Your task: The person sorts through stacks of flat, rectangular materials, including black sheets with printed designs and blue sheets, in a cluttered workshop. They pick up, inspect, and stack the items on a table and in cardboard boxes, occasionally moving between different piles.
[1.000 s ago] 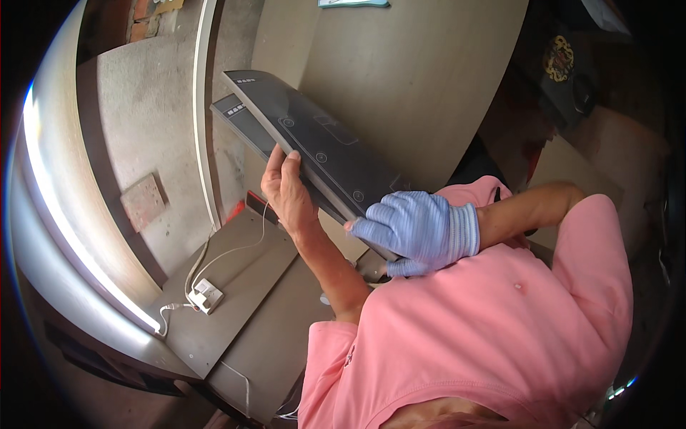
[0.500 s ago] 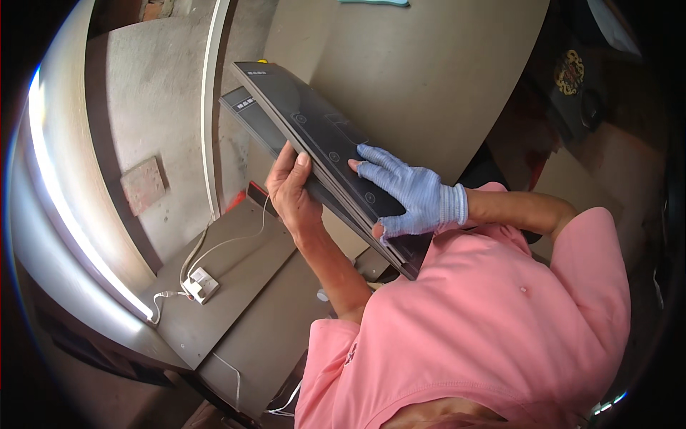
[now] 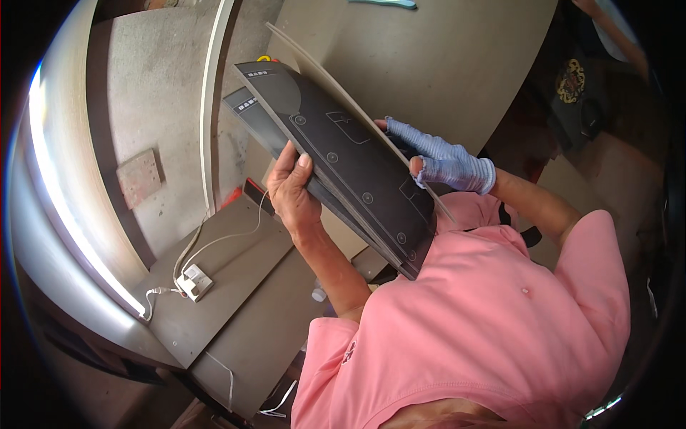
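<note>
My bare left hand [image 3: 294, 196] grips a stack of dark printed cardboard sheets [image 3: 343, 154] by its left edge, thumb on top. The sheets are tilted, with pale line drawings and small round marks on the upper face. Their lower end rests close against my pink shirt. My right hand [image 3: 450, 166], in a blue knitted glove with bare fingertips, holds one separate sheet [image 3: 325, 77] at its right side. That sheet stands at a steep angle over the stack, seen nearly edge-on, its visible side pale. Part of the right fingers is hidden behind it.
A brown table [image 3: 443, 64] lies beyond the sheets, with a light blue object [image 3: 386, 3] at its far edge. To the left are a white power socket [image 3: 194, 282] with cables, a glowing tube light [image 3: 78, 229] and a wall [image 3: 153, 93]. Another person's arm [image 3: 618, 36] shows at upper right.
My right hand has gone from lying flat on the stack to holding the top sheet, which is now swung up and apart on the right. My left hand keeps its hold.
</note>
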`<control>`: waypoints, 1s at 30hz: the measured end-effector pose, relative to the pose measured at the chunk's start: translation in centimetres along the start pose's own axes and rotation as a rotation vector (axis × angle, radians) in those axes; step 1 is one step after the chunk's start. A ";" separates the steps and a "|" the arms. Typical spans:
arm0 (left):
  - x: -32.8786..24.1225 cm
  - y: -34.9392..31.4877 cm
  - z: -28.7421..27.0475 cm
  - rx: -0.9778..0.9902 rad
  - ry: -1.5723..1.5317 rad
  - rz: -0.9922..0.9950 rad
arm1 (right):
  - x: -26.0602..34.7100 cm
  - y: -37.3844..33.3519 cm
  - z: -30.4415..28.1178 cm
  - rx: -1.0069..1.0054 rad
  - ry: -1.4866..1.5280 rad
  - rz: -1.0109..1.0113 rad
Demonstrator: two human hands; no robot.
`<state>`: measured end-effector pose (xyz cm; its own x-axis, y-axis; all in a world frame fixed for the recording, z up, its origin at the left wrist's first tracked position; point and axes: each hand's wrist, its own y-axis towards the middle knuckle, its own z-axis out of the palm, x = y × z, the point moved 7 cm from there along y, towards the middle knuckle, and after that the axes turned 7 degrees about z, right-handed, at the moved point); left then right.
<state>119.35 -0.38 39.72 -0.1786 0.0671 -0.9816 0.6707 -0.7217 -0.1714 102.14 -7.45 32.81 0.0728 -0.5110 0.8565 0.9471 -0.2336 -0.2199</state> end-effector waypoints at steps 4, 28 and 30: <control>0.0 -0.2 -0.1 -0.011 -0.002 -0.007 | -0.1 0.0 -0.2 -0.036 -0.032 -0.090; 0.6 0.4 -0.1 0.038 -0.033 -0.002 | 0.4 -0.2 -0.5 -0.045 0.034 -0.030; 0.7 0.5 0.1 0.045 -0.026 -0.010 | 0.7 -0.3 -0.6 -0.060 0.022 -0.018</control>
<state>119.54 -0.75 38.94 -0.2042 0.0564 -0.9773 0.6356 -0.7517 -0.1762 101.76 -8.20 33.16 0.0484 -0.5238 0.8505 0.9277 -0.2921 -0.2327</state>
